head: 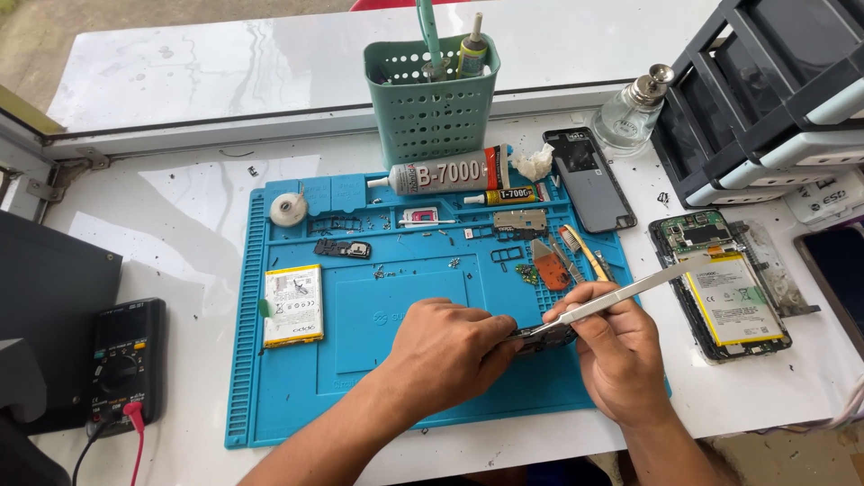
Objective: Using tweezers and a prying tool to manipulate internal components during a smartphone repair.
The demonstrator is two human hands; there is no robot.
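Hands are seen nearest the camera, over the front half of a blue mat (297,396) that lies on the white bench (180,207). The left hand (450,353) is curled palm down, and its fingers are closed on the left end of a small dark part (547,337), which is held just above the mat. The right hand (619,346) meets it from the right; its fingers are pinched around metal tweezers (630,290), whose tips rest on the part while the handle slants up and to the right.

At the near left edge of the bench a black multimeter (126,358) is set, with a red and a black lead plugged in. On the left of the mat a white battery (293,304) lies flat. Just beyond the hands, an orange pick (551,270) and a yellow-handled brush (580,252) are found on the mat. To the right, off the mat, an opened phone (720,283) lies face down with its yellow battery showing.

Farther back on the mat a small black module (344,248), a tape roll (288,209), a metal shield (519,220), a small glue tube (504,195) and a large glue tube (445,171) are spread. A dark back cover (589,178) lies just right of the tubes, with a wad of tissue (533,164) beside it. Behind them a green perforated cup (432,99) holds tools upright. A glass bottle (630,112) stands at the far right, next to dark stacked drawers (765,81).
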